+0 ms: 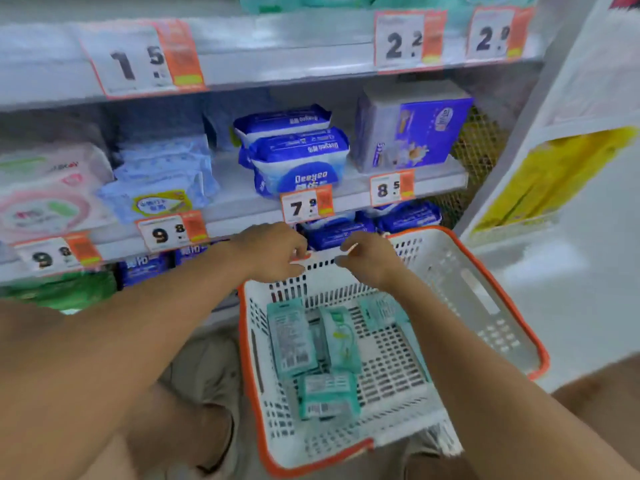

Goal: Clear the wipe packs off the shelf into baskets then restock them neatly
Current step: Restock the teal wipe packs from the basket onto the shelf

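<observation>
Already our left hand [273, 252] and right hand [369, 259] curl their fingers over the far rim of the white basket [485, 292], apparently gripping it; neither holds a pack. We count about four teal wipe packs [292, 339] lying in it. Clearing seems partly done: at least two blue wipe packs [337, 230] wait on the low shelf just beyond, so restocking hasn't begun.

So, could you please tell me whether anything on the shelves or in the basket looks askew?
Yes: the blue Deeyea packs are stacked unevenly, the top one tilted. The teal wipe packs lie jumbled at different angles in the basket.
</observation>
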